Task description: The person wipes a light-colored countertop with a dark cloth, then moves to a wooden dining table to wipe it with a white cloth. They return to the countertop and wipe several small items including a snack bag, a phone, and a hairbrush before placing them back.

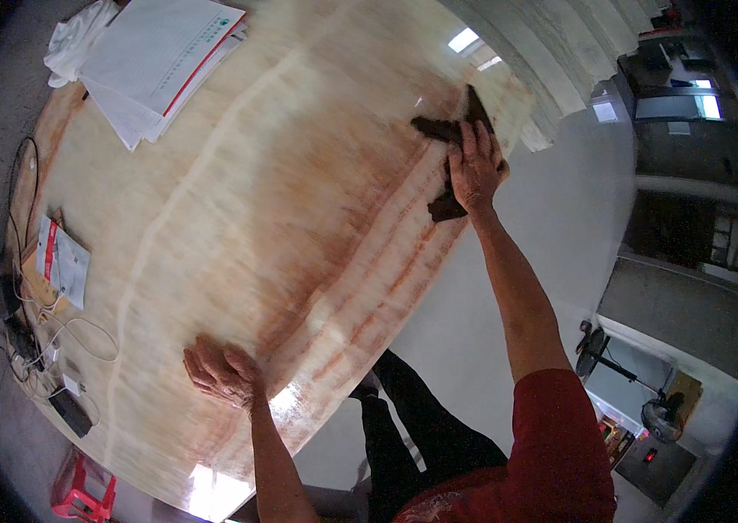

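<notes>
A large, glossy marble-patterned table (203, 253) in cream and reddish brown spreads out before me. Close to its right edge, my right hand (476, 167) presses down on a dark brown cloth (449, 207), whose crumpled ends stick out beyond the fingers and below the palm. My left hand (226, 370) rests on the tabletop nearer to me, fingers stretched and slightly bent, with nothing seen in it. What lies beneath its palm is hidden.
Stacked papers (159, 65) and a white crumpled cloth (72, 44) lie at the far left. Down the left edge are a small packet (62, 261), cables and a black power strip (70, 412). A red stool (83, 490) stands below; stairs (552, 52) rise beyond.
</notes>
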The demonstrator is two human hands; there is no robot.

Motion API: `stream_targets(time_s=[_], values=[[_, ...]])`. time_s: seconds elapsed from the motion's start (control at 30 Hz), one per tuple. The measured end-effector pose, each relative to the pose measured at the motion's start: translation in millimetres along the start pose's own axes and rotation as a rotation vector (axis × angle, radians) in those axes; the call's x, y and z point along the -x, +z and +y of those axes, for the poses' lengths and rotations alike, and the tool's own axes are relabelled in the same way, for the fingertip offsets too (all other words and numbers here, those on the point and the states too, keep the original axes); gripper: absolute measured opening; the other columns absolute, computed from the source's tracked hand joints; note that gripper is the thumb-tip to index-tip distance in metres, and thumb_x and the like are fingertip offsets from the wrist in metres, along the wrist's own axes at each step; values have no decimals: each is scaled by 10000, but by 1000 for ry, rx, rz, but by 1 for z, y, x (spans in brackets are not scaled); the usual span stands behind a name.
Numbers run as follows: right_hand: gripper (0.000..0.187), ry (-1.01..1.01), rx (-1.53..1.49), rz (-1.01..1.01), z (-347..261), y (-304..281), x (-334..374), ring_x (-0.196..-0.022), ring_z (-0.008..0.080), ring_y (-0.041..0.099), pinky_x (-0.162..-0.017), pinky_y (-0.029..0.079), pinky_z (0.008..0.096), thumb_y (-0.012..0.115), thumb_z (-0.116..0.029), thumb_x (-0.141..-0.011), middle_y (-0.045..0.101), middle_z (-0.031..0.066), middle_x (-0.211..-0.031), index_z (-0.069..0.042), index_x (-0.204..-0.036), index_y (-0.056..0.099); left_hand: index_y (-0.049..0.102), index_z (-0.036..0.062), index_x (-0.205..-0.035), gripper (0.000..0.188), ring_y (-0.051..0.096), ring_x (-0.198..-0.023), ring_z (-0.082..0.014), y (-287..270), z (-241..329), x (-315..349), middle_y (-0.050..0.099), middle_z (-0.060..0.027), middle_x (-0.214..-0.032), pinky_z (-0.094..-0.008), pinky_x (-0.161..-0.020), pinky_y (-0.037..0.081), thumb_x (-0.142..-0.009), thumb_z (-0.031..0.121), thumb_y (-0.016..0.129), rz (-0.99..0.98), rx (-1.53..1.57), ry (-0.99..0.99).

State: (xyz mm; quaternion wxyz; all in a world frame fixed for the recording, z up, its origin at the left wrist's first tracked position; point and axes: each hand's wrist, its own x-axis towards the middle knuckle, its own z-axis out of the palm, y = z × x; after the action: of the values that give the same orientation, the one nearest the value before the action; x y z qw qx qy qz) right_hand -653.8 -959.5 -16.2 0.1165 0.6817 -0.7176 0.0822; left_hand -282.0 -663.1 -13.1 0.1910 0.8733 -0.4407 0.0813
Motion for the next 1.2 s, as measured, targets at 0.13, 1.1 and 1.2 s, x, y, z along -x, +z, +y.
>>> stream_targets(time_s=[0.13, 1.1, 1.2], values=[[479, 344, -81, 21, -5, 3, 20, -1218, 408, 332, -924, 303, 598, 473, -396, -879, 344, 131, -1389, -236, -1325, 403, 518, 110, -1245, 455, 398, -1198, -344, -2, 1, 0, 441, -191, -1286, -497, -955, 320, -890, 390, 462, -47, -40, -40], [545, -711, -395, -313, -113, -83, 143, -1262, 328, 302, -964, 216, 595, 645, -405, -715, 355, 72, -1393, -277, -1231, 528, 493, 126, -1255, 468, 377, -1207, -346, -3, 3, 0, 400, -183, -1315, -503, -967, 297, -880, 405, 477, -59, -14, -98], [568, -558, -296, -263, -115, -67, 92, -1259, 349, 294, -972, 214, 599, 632, -398, -731, 334, 83, -1402, -268, -1267, 496, 502, 125, -1238, 467, 371, -1209, -362, -3, -1, 0, 397, -186, -1315, -515, -961, 304, -877, 419, 470, -53, -24, -90]])
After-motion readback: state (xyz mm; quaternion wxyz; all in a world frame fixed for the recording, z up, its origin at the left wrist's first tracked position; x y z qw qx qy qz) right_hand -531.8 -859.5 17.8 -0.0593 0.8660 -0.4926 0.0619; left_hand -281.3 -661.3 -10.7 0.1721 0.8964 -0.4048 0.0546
